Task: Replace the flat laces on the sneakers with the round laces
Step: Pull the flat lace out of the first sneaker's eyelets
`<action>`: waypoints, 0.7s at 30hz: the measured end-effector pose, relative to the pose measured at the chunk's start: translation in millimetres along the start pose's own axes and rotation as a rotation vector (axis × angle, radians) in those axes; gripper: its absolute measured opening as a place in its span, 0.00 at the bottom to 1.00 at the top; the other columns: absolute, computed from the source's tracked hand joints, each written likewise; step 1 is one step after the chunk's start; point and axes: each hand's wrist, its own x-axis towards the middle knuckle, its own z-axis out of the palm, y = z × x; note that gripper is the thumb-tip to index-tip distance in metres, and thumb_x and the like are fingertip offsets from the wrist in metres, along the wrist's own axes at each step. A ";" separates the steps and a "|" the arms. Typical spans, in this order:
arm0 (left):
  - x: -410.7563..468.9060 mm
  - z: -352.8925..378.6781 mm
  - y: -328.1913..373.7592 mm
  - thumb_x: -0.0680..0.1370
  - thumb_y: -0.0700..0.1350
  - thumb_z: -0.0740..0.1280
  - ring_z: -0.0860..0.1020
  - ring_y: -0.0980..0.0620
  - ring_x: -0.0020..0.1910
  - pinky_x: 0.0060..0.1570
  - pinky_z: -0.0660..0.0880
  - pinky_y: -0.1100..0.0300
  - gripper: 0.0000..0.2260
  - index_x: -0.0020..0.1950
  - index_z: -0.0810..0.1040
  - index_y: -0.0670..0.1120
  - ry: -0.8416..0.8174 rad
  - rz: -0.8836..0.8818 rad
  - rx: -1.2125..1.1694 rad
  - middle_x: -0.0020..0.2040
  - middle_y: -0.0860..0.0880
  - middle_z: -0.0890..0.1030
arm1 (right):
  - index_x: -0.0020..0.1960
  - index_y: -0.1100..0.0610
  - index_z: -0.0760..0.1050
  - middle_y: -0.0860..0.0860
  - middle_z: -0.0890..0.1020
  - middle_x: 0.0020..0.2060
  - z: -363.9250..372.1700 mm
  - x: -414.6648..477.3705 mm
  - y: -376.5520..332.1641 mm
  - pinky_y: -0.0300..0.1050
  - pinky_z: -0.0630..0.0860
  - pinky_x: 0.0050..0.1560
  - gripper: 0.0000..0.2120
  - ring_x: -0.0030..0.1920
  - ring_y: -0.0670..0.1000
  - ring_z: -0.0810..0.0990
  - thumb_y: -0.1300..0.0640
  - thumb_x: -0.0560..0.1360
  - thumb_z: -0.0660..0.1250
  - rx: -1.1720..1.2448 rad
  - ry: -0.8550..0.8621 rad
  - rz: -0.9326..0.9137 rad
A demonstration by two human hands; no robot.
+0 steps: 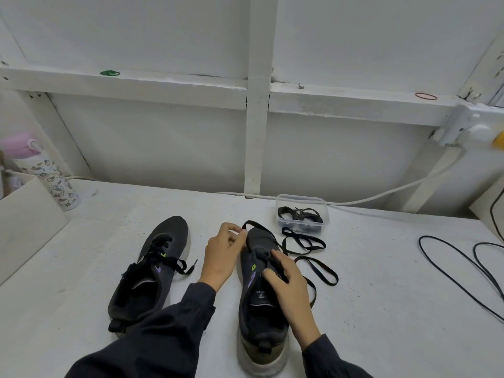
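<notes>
**Flat lace coming off the right-hand sneaker**

Dark sleeves (169, 334) reach in from the bottom edge, both forearms stretched over a white table (381, 309). Between them, heel toward the viewer, stands the right-hand sneaker (261, 320), dark grey with a pale, scuffed sole.

The left hand (222, 257) sits just left of that shoe's toe, thumb and forefinger closed in a pinch on the black flat lace (323, 244). From the pinch the lace arcs over the toe and trails off to the right, lying in loose loops on the table beside the shoe. The right hand (286, 285) lies over the shoe's lacing area, fingers spread and nearly straight, pressing down on the upper with nothing clenched in it; a strand of the lace passes beneath it.

The other sneaker (152, 268) sits just to the left, toe pointing away, its flat lace threaded through the eyelets with the ends loose.

Beyond the loops, near the wall, a clear plastic tub (326, 207) holds a tangle of black round laces (300, 214).

A printed bottle with a pink cap (51, 181) stands at the far left. A white cable (395, 192) runs along the back of the table, and a black cable (463, 281) curls at the right. A green rubber band (110, 73) and a red one (426, 96) lie on the wall ledge.
</notes>
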 end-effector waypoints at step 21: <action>-12.4 -2.3 4.1 0.74 0.57 0.72 0.75 0.53 0.33 0.34 0.72 0.63 0.14 0.45 0.79 0.47 -0.033 -0.175 -0.090 0.41 0.51 0.80 | 0.67 0.51 0.73 0.46 0.75 0.66 1.3 -3.6 -4.2 0.37 0.65 0.64 0.30 0.65 0.43 0.71 0.46 0.66 0.64 0.013 0.017 0.031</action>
